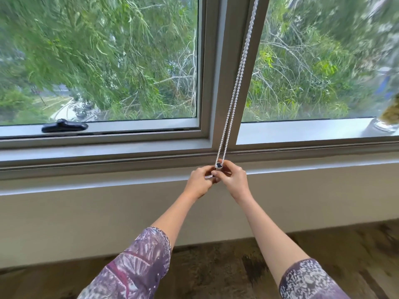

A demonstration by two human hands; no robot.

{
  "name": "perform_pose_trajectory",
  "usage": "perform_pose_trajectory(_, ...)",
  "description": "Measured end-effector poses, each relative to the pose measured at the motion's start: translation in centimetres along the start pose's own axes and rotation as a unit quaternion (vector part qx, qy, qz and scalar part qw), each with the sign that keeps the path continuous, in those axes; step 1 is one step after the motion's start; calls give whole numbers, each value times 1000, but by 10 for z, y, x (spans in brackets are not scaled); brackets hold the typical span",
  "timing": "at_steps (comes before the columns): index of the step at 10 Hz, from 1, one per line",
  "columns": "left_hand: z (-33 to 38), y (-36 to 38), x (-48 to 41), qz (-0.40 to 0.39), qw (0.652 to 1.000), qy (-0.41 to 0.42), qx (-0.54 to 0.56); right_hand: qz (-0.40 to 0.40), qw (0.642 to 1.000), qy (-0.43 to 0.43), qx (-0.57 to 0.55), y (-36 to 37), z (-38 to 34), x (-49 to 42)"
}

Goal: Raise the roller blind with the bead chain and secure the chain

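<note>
A white bead chain (237,78) hangs as a double strand in front of the grey window mullion, running from the top edge down to the sill. Its lower loop sits in a small chain holder (219,165) just below the sill edge. My left hand (199,181) and my right hand (232,179) meet at that holder, fingers curled and pinching it from both sides. The holder is mostly hidden by my fingers. No roller blind fabric shows in the frame; both window panes are uncovered.
A black window latch handle (64,126) lies on the left frame's bottom rail. A glass vase with dried plants (387,120) stands on the sill at far right. Below the sill (108,156) is a plain wall, then brown carpet (226,266).
</note>
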State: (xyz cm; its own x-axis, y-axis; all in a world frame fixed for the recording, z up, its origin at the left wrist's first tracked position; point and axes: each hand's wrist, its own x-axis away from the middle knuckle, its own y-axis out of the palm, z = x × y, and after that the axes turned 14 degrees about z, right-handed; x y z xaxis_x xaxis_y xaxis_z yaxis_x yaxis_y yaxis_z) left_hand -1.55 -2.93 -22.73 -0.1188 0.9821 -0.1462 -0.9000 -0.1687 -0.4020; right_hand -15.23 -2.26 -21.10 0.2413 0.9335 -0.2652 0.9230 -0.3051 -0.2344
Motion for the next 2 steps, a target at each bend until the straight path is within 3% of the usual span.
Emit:
perform_pose_trajectory(1, -3, -7, 1, -2, 1000, -2, -27, 13, 1000, 26, -11, 0, 2, 7)
perform_pose_trajectory(2, -10, -22, 10, -8, 997, -10, -74, 26, 990, 113, 80, -2, 8, 28)
